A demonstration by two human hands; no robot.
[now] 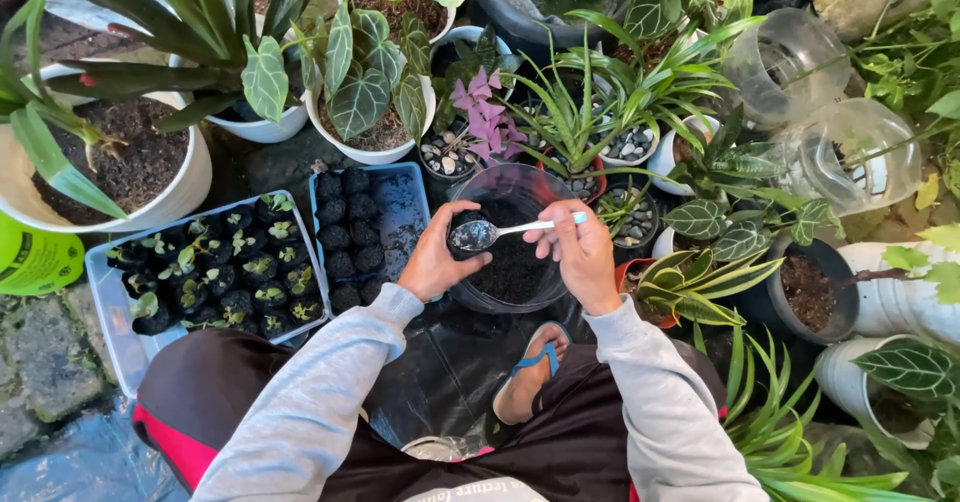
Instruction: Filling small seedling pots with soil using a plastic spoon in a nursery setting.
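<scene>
My left hand [436, 259] grips a small black nursery bag [462, 230] filled with dark soil, held over a clear round tub of soil [520, 277]. My right hand [580, 252] holds a white-handled spoon [505, 229] by its handle end. The spoon's bowl, loaded with soil, rests right at the bag's mouth. Both sleeves are grey. Part of the bag is hidden under my left fingers.
A blue tray [405, 187] of filled black bags sits left of the tub. Further left, a clear tray [110, 337] holds several bags with seedlings. Potted plants ring the area: white pots [190, 187], pebble-topped pots [448, 154], clear jars [860, 152]. My sandalled foot [530, 377] lies below the tub.
</scene>
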